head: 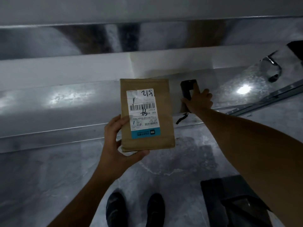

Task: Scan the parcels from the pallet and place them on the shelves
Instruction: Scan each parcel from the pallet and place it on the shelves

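Cardboard parcel [164,128]: left hand [114,145]; scanner [188,88]: right hand [200,102]

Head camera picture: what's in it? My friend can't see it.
A left hand holds a brown parcel, its white barcode label facing the camera, before a grey metal shelf. The right hand grips a dark handheld device beside it; two dark shoes stand on the floor below.

We stand in a parcel warehouse or sorting depot. Long tiers of plain galvanised metal shelves [65,102] glint under hard light above a grey concrete floor [49,177]. In our left hand [114,145] we hold a brown cardboard parcel [164,128] whose shipping label [144,112] carries 2 barcodes and handwritten numbers; our right hand [199,102] grips a dark handheld scanner [188,89] at the shelf edge.
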Available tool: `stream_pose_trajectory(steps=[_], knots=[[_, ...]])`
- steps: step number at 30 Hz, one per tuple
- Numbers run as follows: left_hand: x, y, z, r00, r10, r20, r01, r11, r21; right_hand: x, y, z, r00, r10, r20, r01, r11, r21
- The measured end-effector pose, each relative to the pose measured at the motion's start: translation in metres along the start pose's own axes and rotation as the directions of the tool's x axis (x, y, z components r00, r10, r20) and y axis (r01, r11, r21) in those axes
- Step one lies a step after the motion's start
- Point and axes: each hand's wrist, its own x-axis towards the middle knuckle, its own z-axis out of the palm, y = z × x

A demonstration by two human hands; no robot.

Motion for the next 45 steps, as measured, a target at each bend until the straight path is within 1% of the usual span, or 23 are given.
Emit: stream_pose_trajectory(steps=[2,4,5,7,10,12,14,16,18,19,21,23,25,26,27,29,31,33,35,40,45], knots=[[-0.002,0.005,-0.003,0.999,-0.042,-0.017,0.042,0.999,-0.005,0.003,0.002,-0.003,0.998,-0.039,0.052,0.038,0.999,0.012],[-0.006,0.013,-0.005,0.997,-0.072,-0.024,0.071,0.997,-0.032,-0.004,0.004,-0.012,0.989,-0.071,0.130,0.060,0.994,0.088],[-0.008,0.017,-0.010,0.997,-0.067,-0.042,0.066,0.998,-0.022,-0.012,0.002,-0.017,0.983,-0.080,0.168,0.051,0.984,0.171],[-0.016,0.026,-0.019,0.997,-0.036,-0.072,0.038,0.999,0.029,-0.035,-0.002,-0.026,0.960,-0.117,0.256,0.015,0.930,0.368],[-0.035,0.049,-0.033,0.993,-0.063,-0.101,0.068,0.996,0.049,-0.083,-0.007,-0.044,0.922,-0.204,0.329,0.001,0.851,0.525],[-0.053,0.070,-0.044,0.987,-0.085,-0.133,0.090,0.995,0.035,-0.120,-0.010,-0.063,0.871,-0.265,0.413,-0.047,0.793,0.608],[-0.075,0.092,-0.057,0.982,-0.109,-0.155,0.118,0.992,0.048,-0.160,-0.014,-0.087,0.814,-0.342,0.469,-0.061,0.753,0.656],[-0.097,0.115,-0.073,0.978,-0.113,-0.177,0.128,0.989,0.076,-0.202,-0.019,-0.116,0.765,-0.427,0.482,-0.023,0.730,0.683],[-0.119,0.137,-0.093,0.975,-0.107,-0.193,0.131,0.985,0.116,-0.246,-0.025,-0.151,0.717,-0.512,0.474,0.068,0.728,0.682],[-0.131,0.147,-0.105,0.974,-0.098,-0.205,0.129,0.981,0.144,-0.267,-0.030,-0.170,0.694,-0.545,0.470,0.129,0.736,0.664],[-0.155,0.166,-0.124,0.973,-0.052,-0.224,0.098,0.975,0.199,-0.304,-0.037,-0.210,0.647,-0.601,0.469,0.296,0.765,0.573],[-0.180,0.184,-0.143,0.971,-0.034,-0.235,0.092,0.966,0.240,-0.341,-0.050,-0.246,0.581,-0.664,0.470,0.492,0.747,0.447],[-0.205,0.205,-0.159,0.969,-0.038,-0.243,0.097,0.966,0.239,-0.382,-0.066,-0.278,0.494,-0.725,0.480,0.712,0.654,0.255],[-0.219,0.215,-0.166,0.969,-0.039,-0.245,0.098,0.967,0.235,-0.405,-0.074,-0.293,0.469,-0.735,0.490,0.790,0.597,0.138],[-0.232,0.224,-0.174,0.968,-0.038,-0.250,0.098,0.967,0.236,-0.430,-0.081,-0.306,0.458,-0.739,0.494,0.838,0.544,0.037],[-0.260,0.241,-0.188,0.967,-0.034,-0.252,0.096,0.966,0.240,-0.481,-0.092,-0.329,0.464,-0.733,0.498,0.871,0.478,-0.108],[-0.290,0.258,-0.200,0.967,-0.026,-0.255,0.091,0.965,0.244,-0.532,-0.101,-0.345,0.487,-0.713,0.505,0.871,0.444,-0.213],[-0.318,0.276,-0.214,0.962,0.007,-0.273,0.068,0.962,0.263,-0.578,-0.107,-0.356,0.510,-0.695,0.507,0.860,0.422,-0.287],[-0.343,0.294,-0.227,0.955,0.046,-0.292,0.044,0.954,0.295,-0.616,-0.110,-0.364,0.507,-0.696,0.509,0.861,0.380,-0.338],[-0.391,0.332,-0.248,0.934,0.093,-0.344,0.039,0.932,0.359,-0.676,-0.111,-0.378,0.477,-0.729,0.490,0.869,0.309,-0.386],[-0.426,0.359,-0.254,0.905,0.112,-0.411,0.069,0.914,0.401,-0.711,-0.106,-0.392,0.400,-0.786,0.471,0.900,0.240,-0.364]])
